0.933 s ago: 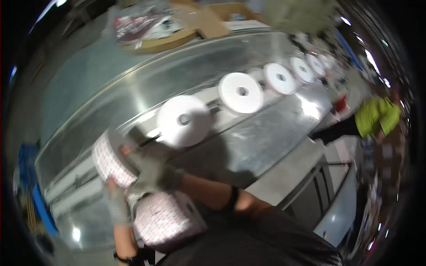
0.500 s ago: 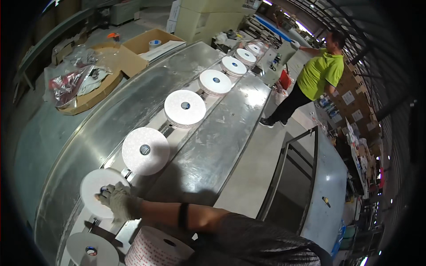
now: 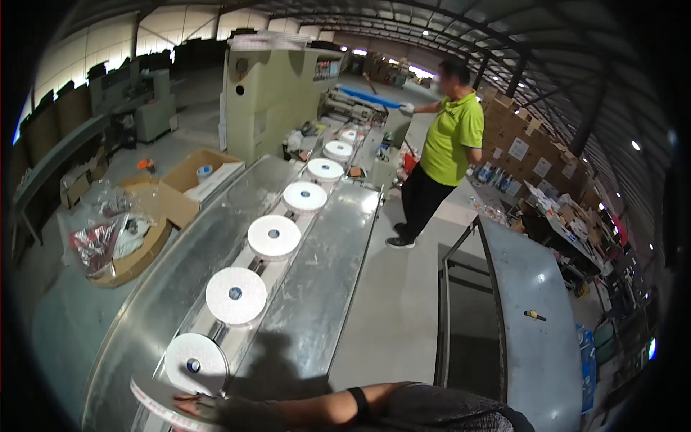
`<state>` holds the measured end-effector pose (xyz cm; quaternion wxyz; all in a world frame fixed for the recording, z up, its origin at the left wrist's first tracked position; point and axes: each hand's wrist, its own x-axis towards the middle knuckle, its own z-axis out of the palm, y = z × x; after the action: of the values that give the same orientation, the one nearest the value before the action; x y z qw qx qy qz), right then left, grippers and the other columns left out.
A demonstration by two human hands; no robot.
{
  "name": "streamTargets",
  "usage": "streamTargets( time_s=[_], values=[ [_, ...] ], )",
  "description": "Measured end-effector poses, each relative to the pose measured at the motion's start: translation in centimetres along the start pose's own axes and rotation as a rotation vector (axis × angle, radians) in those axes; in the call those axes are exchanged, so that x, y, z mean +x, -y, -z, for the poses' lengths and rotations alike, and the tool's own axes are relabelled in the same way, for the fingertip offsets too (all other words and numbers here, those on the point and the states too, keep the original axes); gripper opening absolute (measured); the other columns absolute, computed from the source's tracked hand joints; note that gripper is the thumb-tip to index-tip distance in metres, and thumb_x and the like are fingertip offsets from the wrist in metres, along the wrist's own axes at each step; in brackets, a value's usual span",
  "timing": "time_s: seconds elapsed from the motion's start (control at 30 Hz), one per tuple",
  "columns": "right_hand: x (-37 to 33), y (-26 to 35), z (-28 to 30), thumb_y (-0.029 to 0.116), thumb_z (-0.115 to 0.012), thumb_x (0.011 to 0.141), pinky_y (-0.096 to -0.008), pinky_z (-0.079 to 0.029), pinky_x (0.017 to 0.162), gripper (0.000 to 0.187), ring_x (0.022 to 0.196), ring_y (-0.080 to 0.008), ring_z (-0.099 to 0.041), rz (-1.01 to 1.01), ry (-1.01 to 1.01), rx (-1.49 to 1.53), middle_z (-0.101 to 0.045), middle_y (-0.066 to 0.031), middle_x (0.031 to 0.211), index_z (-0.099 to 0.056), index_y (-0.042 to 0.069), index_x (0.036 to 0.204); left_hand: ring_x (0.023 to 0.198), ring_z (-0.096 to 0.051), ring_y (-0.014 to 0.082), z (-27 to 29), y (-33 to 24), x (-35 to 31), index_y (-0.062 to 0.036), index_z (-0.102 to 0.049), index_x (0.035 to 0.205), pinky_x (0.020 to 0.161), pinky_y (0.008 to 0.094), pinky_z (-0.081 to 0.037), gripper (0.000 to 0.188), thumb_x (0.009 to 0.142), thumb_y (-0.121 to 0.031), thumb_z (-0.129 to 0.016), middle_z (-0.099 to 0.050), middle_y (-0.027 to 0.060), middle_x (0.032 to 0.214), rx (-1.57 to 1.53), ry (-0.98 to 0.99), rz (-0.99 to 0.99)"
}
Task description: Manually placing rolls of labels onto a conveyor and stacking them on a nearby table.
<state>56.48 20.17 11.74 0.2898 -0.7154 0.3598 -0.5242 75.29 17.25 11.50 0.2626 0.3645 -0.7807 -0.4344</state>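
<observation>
My right hand (image 3: 197, 407), in a grey glove with bare fingertips, reaches in from the lower right. Its fingers are closed on a large white roll (image 3: 160, 407) with red print around its side. This roll is tilted, its lower part cut off by the frame. Just beyond it, another flat white roll (image 3: 183, 354) with a small dark-blue core lies on the conveyor, partly in shadow. Further along lie a third white roll (image 3: 245, 304), a fourth (image 3: 274, 246) and several smaller-looking ones in a row. My left hand is out of view.
Metal side plates (image 3: 309, 266) flank the conveyor. Left stand an open cardboard box (image 3: 183, 209) and plastic wrap (image 3: 97, 245). A co-worker (image 3: 450, 144) in a yellow-green shirt stands at the far right side near a tall beige machine (image 3: 273, 101). A metal table (image 3: 525, 288) is at right.
My view has swung up and shows more of the hall. The right hand has left the core of a flat roll and is now on a tilted roll nearer to me.
</observation>
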Motion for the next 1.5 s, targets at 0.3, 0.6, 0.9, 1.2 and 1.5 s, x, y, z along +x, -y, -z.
streamTargets(
  time_s=[0.3, 0.6, 0.9, 1.2, 1.5],
  values=[
    [-10.6, 2.1, -3.0, 0.031, -0.062, 0.093, -0.0400, -0.039, 0.103, 0.057, 0.123, -0.0259, -0.048, -0.495, -0.132, 0.271, -0.051, -0.0114, 0.137, -0.043, 0.005, 0.140, 0.128, -0.039, 0.0300, -1.5, 4.8, -3.2, -0.0041, -0.033, 0.145, 0.105, 0.0419, -0.038, 0.075, 0.085, -0.030, -0.069, -0.041, 0.0125, 0.143, 0.203, 0.217, -0.057],
    [-9.3, 0.8, -2.6, 0.007, -0.049, 0.093, -0.0347, -0.038, 0.107, 0.056, 0.127, -0.0216, -0.045, -0.551, -0.206, 0.735, -0.046, -0.0133, 0.139, -0.030, 0.006, 0.147, 0.113, -0.053, 0.0334, -2.0, 8.5, -2.3, -0.0035, -0.041, 0.139, 0.093, 0.0424, -0.049, 0.069, 0.080, -0.020, -0.074, -0.048, 0.0198, 0.132, -0.024, 0.174, 0.086],
    [-10.4, -3.7, -6.0, 0.025, -0.042, 0.102, -0.0368, -0.043, 0.101, 0.049, 0.120, -0.0269, -0.049, -0.889, -0.216, 1.629, -0.048, -0.0155, 0.135, -0.031, 0.004, 0.145, 0.125, -0.045, 0.0385, -3.1, 8.9, -1.4, 0.0042, -0.037, 0.140, 0.106, 0.0461, -0.036, 0.078, 0.081, -0.034, -0.069, -0.047, 0.0222, 0.137, 0.622, 0.115, -0.261],
    [-5.4, 0.5, 2.1, 0.031, -0.067, 0.087, -0.0363, -0.048, 0.094, 0.059, 0.111, -0.0290, -0.059, -1.174, 0.057, 0.414, -0.054, -0.0200, 0.128, -0.046, 0.008, 0.137, 0.113, -0.053, 0.0384, -2.0, 3.0, -1.0, 0.0030, -0.047, 0.132, 0.094, 0.0455, -0.041, 0.080, 0.078, -0.055, -0.062, -0.055, 0.0226, 0.124, 0.716, 0.127, -0.082],
    [-3.0, -14.0, 2.6, 0.040, -0.078, 0.072, -0.0474, -0.042, 0.097, 0.092, 0.122, -0.0366, -0.047, -0.562, -0.100, -0.579, -0.050, -0.0170, 0.129, -0.033, 0.007, 0.144, 0.114, -0.054, 0.0397, -2.0, 2.2, -1.3, 0.0062, -0.054, 0.125, 0.099, 0.0466, -0.040, 0.084, 0.073, -0.059, -0.066, -0.056, 0.0237, 0.125, 0.649, 0.132, 0.058]
  ],
)
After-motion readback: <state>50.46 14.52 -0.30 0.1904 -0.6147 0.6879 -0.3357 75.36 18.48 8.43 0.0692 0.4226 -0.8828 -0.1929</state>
